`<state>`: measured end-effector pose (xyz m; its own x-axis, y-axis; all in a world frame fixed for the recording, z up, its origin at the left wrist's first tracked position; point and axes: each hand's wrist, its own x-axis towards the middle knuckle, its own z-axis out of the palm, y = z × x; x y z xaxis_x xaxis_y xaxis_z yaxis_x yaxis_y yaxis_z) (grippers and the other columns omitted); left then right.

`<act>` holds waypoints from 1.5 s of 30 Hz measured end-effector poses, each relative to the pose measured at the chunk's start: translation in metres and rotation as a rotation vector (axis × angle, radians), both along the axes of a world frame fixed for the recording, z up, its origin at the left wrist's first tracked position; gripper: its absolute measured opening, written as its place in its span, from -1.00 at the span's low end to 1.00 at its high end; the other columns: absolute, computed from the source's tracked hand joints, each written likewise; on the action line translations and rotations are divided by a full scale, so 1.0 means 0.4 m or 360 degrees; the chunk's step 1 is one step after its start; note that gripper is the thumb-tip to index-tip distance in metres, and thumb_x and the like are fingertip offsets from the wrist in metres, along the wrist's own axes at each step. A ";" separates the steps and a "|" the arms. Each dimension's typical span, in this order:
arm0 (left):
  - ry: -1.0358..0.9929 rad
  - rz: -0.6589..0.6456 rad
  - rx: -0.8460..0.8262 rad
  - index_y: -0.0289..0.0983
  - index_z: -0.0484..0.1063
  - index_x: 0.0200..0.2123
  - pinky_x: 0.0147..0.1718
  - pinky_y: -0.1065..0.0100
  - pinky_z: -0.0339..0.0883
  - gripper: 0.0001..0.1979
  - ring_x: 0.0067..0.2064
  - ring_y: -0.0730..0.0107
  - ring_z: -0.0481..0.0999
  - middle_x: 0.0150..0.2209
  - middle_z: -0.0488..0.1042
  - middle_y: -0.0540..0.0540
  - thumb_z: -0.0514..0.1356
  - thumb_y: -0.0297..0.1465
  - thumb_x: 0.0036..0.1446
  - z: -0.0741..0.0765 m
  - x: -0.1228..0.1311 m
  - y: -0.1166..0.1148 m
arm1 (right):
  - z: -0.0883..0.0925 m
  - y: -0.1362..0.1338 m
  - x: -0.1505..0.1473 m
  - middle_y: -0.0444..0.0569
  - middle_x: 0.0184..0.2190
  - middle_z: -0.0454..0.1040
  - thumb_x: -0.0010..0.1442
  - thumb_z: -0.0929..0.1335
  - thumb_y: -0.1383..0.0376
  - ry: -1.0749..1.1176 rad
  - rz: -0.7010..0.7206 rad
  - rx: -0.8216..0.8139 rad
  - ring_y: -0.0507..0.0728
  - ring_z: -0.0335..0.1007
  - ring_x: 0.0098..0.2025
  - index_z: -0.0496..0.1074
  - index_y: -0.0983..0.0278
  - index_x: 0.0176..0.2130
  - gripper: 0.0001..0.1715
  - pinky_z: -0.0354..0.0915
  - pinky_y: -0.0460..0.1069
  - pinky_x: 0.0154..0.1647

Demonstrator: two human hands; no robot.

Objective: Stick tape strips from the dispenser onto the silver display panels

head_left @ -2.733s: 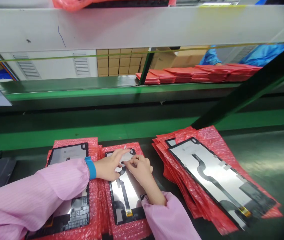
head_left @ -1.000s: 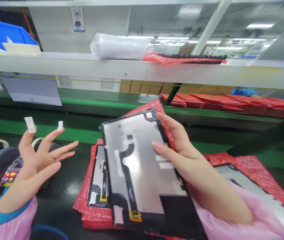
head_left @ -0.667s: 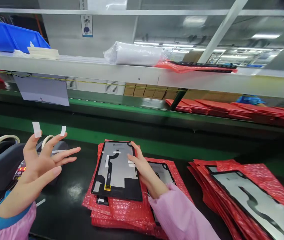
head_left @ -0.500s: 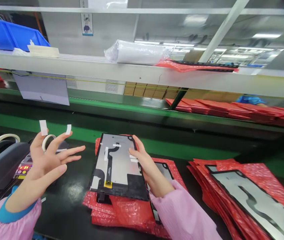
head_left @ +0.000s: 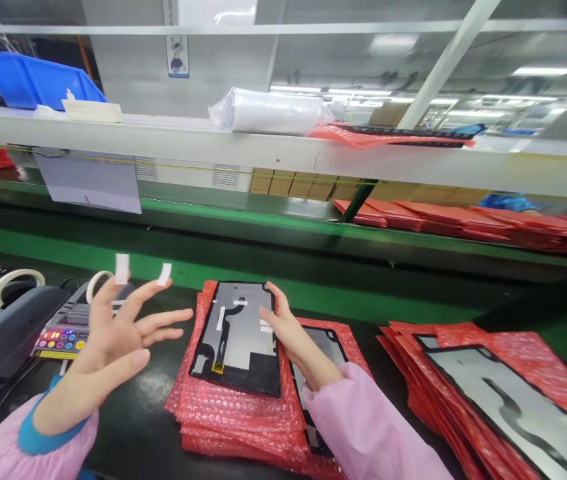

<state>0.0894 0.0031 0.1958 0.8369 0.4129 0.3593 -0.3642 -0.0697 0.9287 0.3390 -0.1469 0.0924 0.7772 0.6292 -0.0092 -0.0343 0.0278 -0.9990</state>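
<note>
My left hand (head_left: 123, 327) is raised over the dark bench with its fingers spread; a small white tape strip (head_left: 122, 268) sticks to one fingertip and a second tape strip (head_left: 164, 274) to another. My right hand (head_left: 288, 330) grips the right edge of a display panel (head_left: 238, 337), silver-backed with a black flex cable and white tape pieces, lying on a stack of red bubble-wrap bags (head_left: 233, 420). Another panel (head_left: 320, 353) lies just right of it, partly under my right wrist.
A tape dispenser machine (head_left: 23, 327) with coloured buttons and tape rolls stands at the left. A second fanned stack of red bags with a panel (head_left: 503, 393) lies at the right. Behind runs a green conveyor (head_left: 263, 267); above it a grey shelf (head_left: 283, 150) carries a blue bin and a wrapped roll.
My right hand lifted a taped panel, carried it left and laid it flat on the red stack. My left hand rose with tape strips on two fingertips and drifted right.
</note>
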 end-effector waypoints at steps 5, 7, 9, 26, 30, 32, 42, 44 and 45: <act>0.0088 -0.0347 -0.0020 0.27 -0.09 0.22 0.14 -0.15 0.22 -0.36 0.25 -0.03 0.30 0.28 0.16 -0.06 0.19 -0.26 0.23 -0.048 0.069 -0.027 | 0.016 -0.031 0.026 0.12 0.01 0.40 0.09 0.34 0.21 -0.0583 0.0004 -0.0729 0.27 0.44 -0.12 0.07 0.20 0.28 -0.19 0.30 0.23 0.03; 0.0147 -0.0425 -0.0062 0.24 -0.08 0.23 0.17 -0.15 0.17 -0.37 0.26 -0.01 0.27 0.29 0.15 -0.07 0.19 -0.26 0.23 -0.060 0.095 -0.040 | 0.053 -0.051 0.026 0.17 0.03 0.35 0.06 0.38 0.20 -0.0931 -0.0189 -0.0901 0.37 0.32 0.02 0.27 0.19 0.18 -0.31 0.23 0.26 0.06; 0.0185 -0.0529 -0.0099 0.22 -0.08 0.23 0.18 -0.14 0.15 -0.36 0.27 -0.02 0.26 0.28 0.14 -0.10 0.20 -0.28 0.22 -0.072 0.123 -0.052 | 0.093 -0.073 0.018 0.18 0.03 0.33 0.10 0.37 0.10 -0.1012 -0.0184 -0.0743 0.39 0.25 0.08 0.42 0.22 0.03 -0.49 0.23 0.23 0.06; 0.0518 -0.0779 0.1084 -0.09 -0.23 0.30 0.22 -0.03 0.06 -0.28 0.15 0.20 0.33 0.08 0.34 -0.16 0.03 -0.56 0.16 -0.062 0.431 -0.144 | 0.063 -0.323 0.121 -0.01 -0.19 0.45 0.00 0.41 0.06 -0.0453 -0.0400 -0.0566 0.27 0.30 -0.01 0.48 0.19 -0.53 -0.73 0.13 0.16 0.08; 0.0657 -0.1038 0.1365 -0.19 -0.25 0.30 0.16 0.01 0.16 -0.18 0.13 0.19 0.37 0.11 0.39 -0.23 -0.02 -0.69 0.00 -0.091 0.548 -0.170 | -0.052 -0.343 0.138 -0.01 -0.16 0.48 0.00 0.40 0.11 -0.0370 -0.0708 -0.1182 0.34 0.27 -0.01 0.49 0.18 -0.58 -0.76 0.09 0.20 -0.02; 0.0705 -0.1203 0.1444 -0.21 -0.27 0.30 0.14 0.03 0.19 -0.12 0.15 0.20 0.36 0.13 0.40 -0.26 -0.03 -0.72 -0.07 -0.123 0.598 -0.195 | -0.097 -0.339 0.135 -0.02 -0.13 0.49 0.02 0.40 0.10 -0.0376 -0.0722 -0.1282 0.35 0.26 0.00 0.51 0.18 -0.56 -0.75 0.09 0.18 -0.06; 0.1056 -0.1489 0.1909 -0.24 -0.26 0.33 -0.04 0.20 0.35 -0.08 0.11 0.09 0.42 0.06 0.47 -0.24 0.06 -0.71 -0.08 -0.203 0.688 -0.269 | -0.167 -0.333 0.137 -0.04 -0.14 0.48 0.11 0.38 0.14 -0.0457 -0.0678 -0.1356 0.32 0.27 -0.01 0.54 0.19 -0.49 -0.76 0.06 0.13 -0.13; 0.1064 -0.1515 0.1952 -0.26 -0.23 0.33 -0.05 0.21 0.35 -0.09 0.13 0.07 0.40 0.04 0.48 -0.26 0.07 -0.71 -0.08 -0.210 0.692 -0.271 | -0.166 -0.333 0.138 -0.04 -0.13 0.47 0.12 0.38 0.14 -0.0455 -0.0664 -0.1369 0.32 0.26 -0.01 0.55 0.18 -0.47 -0.77 0.05 0.13 -0.14; 0.1059 -0.1513 0.1974 -0.26 -0.22 0.33 -0.06 0.22 0.36 -0.10 0.12 0.07 0.41 0.03 0.48 -0.27 0.08 -0.70 -0.07 -0.214 0.694 -0.272 | -0.166 -0.332 0.139 -0.04 -0.13 0.47 0.13 0.38 0.14 -0.0454 -0.0659 -0.1377 0.31 0.26 -0.01 0.55 0.18 -0.47 -0.77 0.05 0.13 -0.15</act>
